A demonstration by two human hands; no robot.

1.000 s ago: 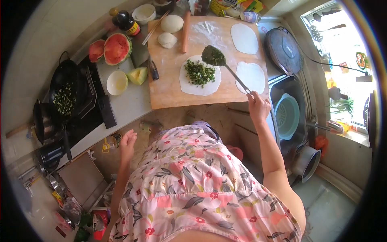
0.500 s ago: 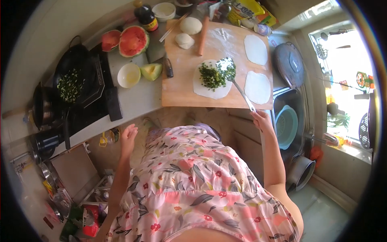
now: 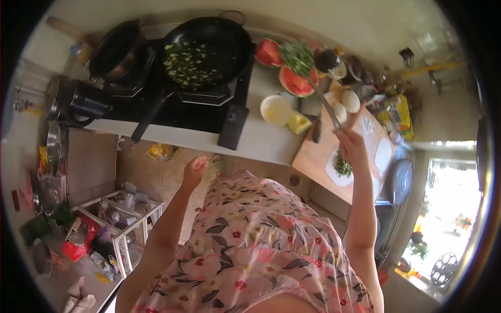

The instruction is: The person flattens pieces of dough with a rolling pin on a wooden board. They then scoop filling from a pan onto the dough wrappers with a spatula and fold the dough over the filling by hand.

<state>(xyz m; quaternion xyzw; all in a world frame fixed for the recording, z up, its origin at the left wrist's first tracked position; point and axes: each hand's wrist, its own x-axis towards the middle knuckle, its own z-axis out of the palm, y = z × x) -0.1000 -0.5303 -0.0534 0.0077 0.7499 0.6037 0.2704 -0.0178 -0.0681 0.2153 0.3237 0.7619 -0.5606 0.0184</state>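
Over the watermelon (image 3: 292,83) in my feed, spatula (image 3: 324,102) raised with greens (image 3: 296,58), right hand (image 3: 353,148) clamped on it. Left hand (image 3: 194,171) half-open, well apart, near the counter (image 3: 263,141)

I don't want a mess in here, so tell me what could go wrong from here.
What look like greens on the spatula in the right hand might drop onto the watermelon, which they overlap in view. The handle of the pan seems to reach past the front edge of the counter, so an arm could knock it.
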